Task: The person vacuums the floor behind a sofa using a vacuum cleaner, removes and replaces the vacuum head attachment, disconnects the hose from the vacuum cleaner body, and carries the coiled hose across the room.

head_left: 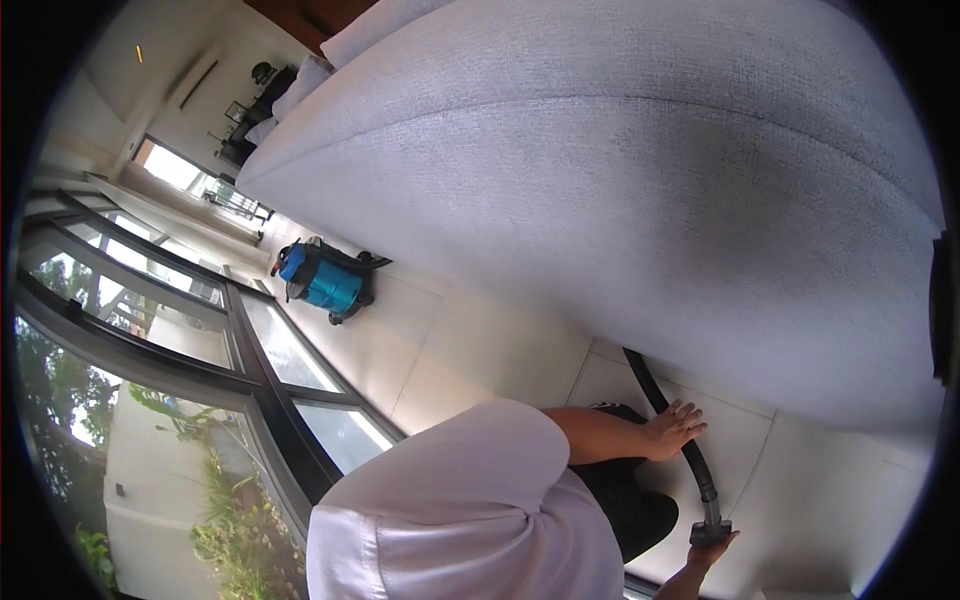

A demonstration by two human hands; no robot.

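My left hand (pixel 677 430) lies across the black vacuum hose (pixel 697 465), its fingers stretched out and apart. Whether the palm presses on the hose or only hovers over it, I cannot tell. Lower down, my right hand (pixel 716 552) grips the dark floor nozzle (pixel 711 533) at the hose's end, partly hidden behind it. A short grey tube joins nozzle and hose. The hose runs up and disappears under the large grey sofa (pixel 620 200). My bent knee in black trousers (pixel 640 520) is beside both hands.
A blue and black canister vacuum (pixel 325 280) stands on the pale tiled floor (pixel 480 340), past the sofa's end. Dark-framed glass doors (pixel 250 370) line the left side, with plants outside. Dark furniture (pixel 260 115) is at the far end of the room.
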